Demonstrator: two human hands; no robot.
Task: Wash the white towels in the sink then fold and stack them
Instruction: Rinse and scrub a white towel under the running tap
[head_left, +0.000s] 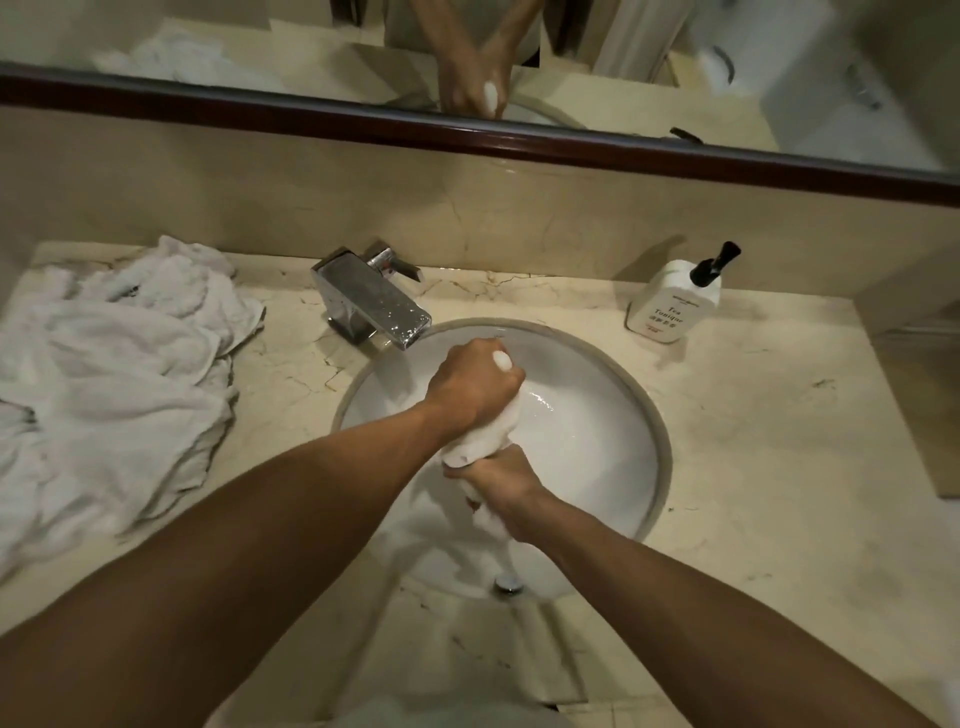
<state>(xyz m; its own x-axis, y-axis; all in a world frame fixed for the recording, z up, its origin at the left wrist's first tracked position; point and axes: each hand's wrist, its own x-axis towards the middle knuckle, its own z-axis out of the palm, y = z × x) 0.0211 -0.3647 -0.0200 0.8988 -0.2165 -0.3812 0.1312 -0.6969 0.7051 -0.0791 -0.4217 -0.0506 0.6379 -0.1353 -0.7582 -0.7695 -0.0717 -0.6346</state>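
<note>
Over the round white sink (597, 457) I hold a white towel (488, 434) twisted into a tight rope. My left hand (472, 387) grips its far end, and a small tip of cloth pokes out above the fist. My right hand (501, 486) grips the near end, where more wet cloth bunches below the fingers. A heap of crumpled white towels (114, 374) lies on the marble counter to the left of the sink.
A chrome faucet (371, 301) stands at the sink's back left, with no water seen running. A white pump bottle (675, 299) stands at the back right. A dark-framed mirror (467, 130) runs along the wall. The drain (509, 584) shows near the front.
</note>
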